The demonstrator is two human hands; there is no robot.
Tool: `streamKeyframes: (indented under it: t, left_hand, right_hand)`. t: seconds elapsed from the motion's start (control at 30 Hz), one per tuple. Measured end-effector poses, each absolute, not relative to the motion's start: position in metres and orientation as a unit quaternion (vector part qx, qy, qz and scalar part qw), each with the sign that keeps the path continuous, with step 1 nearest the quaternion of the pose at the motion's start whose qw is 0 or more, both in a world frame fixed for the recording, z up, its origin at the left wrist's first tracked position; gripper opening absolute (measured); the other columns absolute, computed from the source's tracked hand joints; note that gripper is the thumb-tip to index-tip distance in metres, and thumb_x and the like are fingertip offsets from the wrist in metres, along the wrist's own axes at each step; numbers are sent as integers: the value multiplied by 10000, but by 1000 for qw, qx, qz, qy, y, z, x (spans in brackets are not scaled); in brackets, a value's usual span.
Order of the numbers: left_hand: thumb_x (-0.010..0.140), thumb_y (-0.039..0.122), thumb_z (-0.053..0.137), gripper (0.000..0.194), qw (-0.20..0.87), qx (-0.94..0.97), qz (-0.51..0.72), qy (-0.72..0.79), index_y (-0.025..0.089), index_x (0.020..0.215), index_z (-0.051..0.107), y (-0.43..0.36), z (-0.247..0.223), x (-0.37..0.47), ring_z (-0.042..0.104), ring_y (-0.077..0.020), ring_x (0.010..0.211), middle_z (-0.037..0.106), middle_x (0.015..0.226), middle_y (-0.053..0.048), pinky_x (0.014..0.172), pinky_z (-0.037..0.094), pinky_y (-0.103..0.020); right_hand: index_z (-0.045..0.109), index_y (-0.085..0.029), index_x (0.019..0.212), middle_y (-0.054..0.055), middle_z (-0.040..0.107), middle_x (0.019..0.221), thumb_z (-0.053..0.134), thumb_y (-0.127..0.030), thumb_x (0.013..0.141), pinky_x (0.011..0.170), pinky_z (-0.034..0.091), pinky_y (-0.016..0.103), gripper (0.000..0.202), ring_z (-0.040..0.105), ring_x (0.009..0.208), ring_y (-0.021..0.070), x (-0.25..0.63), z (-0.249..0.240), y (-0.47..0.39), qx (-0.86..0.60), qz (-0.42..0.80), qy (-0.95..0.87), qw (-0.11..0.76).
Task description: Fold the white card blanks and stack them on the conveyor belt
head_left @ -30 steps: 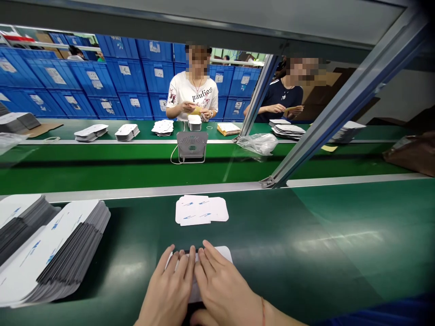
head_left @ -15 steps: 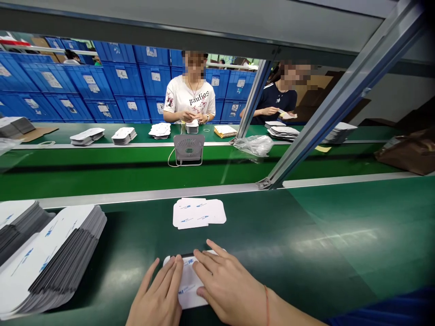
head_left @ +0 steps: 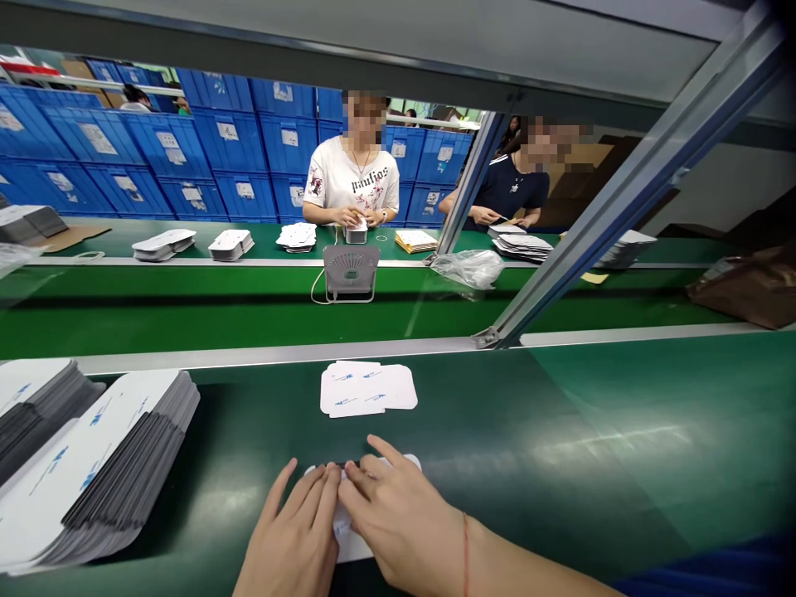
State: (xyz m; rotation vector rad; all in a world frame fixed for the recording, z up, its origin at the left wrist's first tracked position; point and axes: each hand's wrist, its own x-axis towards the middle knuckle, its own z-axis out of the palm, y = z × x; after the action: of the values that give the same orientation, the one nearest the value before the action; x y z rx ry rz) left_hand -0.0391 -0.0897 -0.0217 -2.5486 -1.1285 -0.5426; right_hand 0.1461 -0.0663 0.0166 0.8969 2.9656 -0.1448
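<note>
A white rounded sheet [head_left: 351, 547] with faint blue print lies on the green work surface in front of me, mostly covered by my hands. My left hand [head_left: 291, 529] rests on its left side, fingers stretched out and the little finger apart. Over its middle and right lies my right hand [head_left: 407, 514], fingertips slightly bent, one finger pointing away from the sheet. Both hands' fingertips meet close together along the sheet's far edge, where a dark strip shows. Beyond them sit several overlapping white sheets [head_left: 368, 390] with blue print.
Tall stacks of white and dark-grey sheets [head_left: 133, 464] stand at my left. Past a metal rail [head_left: 261, 361] runs a green belt with a small fan [head_left: 351, 272]. A slanted metal post [head_left: 597, 207] rises at right. Two co-workers [head_left: 357, 182] handle pieces opposite, before blue crates [head_left: 233, 141].
My right hand has slid left toward my left hand, its fingers bending more and covering more of the sheet. The view has shifted slightly. The co-worker at right has lowered their hands.
</note>
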Motion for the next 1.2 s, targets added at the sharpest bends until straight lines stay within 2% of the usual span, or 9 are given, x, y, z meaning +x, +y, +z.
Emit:
streamKeyframes:
  t: [0.13, 0.3, 0.5, 0.63, 0.77, 0.83, 0.97, 1.1, 1.2]
  left_hand:
    - [796, 66, 367, 415, 136, -891, -193, -387, 156, 1128, 599, -89, -22, -43, 687, -172, 961, 755, 1057, -51, 1030, 293, -360]
    - [795, 56, 362, 431, 149, -879, -217, -398, 118, 1169, 569, -92, -35, -44, 692, -164, 938, 755, 1050, -62, 931, 426, -297]
    - [848, 107, 398, 380, 56, -863, -235, -443, 180, 1199, 526, -89, -38, -49, 703, -192, 879, 749, 1052, -49, 852, 529, -322]
    - [917, 206, 419, 313, -69, -832, -247, -492, 255, 1209, 519, -81, -34, -56, 668, -201, 1008, 712, 1125, -30, 891, 541, -364]
    - [899, 301, 500, 413, -114, -808, -242, -525, 277, 1311, 488, -70, -37, -55, 597, -247, 1105, 660, 1191, -49, 885, 536, -419]
    - [886, 322, 517, 395, -142, -803, -229, -531, 279, 1279, 532, -63, -39, -53, 585, -265, 1094, 651, 1175, -62, 879, 521, -451]
    - [898, 304, 444, 214, -220, -787, -212, -536, 249, 929, 649, -51, -36, -49, 580, -281, 1051, 652, 1079, -69, 872, 472, -467]
    - [950, 319, 347, 244, -271, -771, -205, -539, 237, 853, 555, -45, -22, -48, 623, -183, 791, 665, 867, -10, 702, 478, -296]
    - [956, 339, 347, 245, -308, -757, -196, -542, 245, 834, 537, -42, -11, -49, 605, -138, 654, 658, 747, 40, 597, 435, -224]
  right_hand:
    - [486, 6, 1291, 195, 612, 1232, 499, -174, 861, 1149, 266, 433, 467, 553, 1156, 295, 151, 10, -69, 302, -78, 950, 1]
    - [373, 9, 1410, 203, 429, 1456, 395, -221, 968, 1152, 290, 399, 499, 382, 1354, 315, 164, -1, -81, 337, -153, 929, -29]
    - [337, -51, 1446, 136, 317, 1537, 399, -292, 991, 1203, 179, 387, 518, 199, 1446, 228, 173, -4, -88, 370, -284, 883, -61]
    - [360, -108, 1419, 122, 244, 1566, 485, -383, 960, 1202, 92, 482, 549, 134, 1461, 232, 178, -5, -88, 366, -325, 867, -86]
    - [327, -200, 1429, 96, 228, 1576, 582, -463, 896, 1153, 1, 610, 646, 79, 1466, 280, 185, -8, -89, 372, -310, 870, -96]
    - [332, -236, 1422, 78, 269, 1565, 588, -456, 894, 1144, -7, 618, 626, 101, 1463, 286, 188, -10, -89, 380, -299, 870, -98]
    - [405, -257, 1359, 73, 430, 1473, 551, -419, 925, 1146, 81, 551, 486, 246, 1418, 277, 191, -14, -90, 398, -271, 868, -117]
    - [523, -240, 1203, 87, 571, 1269, 543, -416, 939, 1056, 237, 453, 318, 491, 1200, 249, 187, -18, -91, 408, -211, 873, -165]
    - [576, -233, 1059, 49, 623, 1089, 537, -366, 957, 937, 285, 386, 172, 557, 1022, 198, 183, -20, -91, 396, -149, 883, -204]
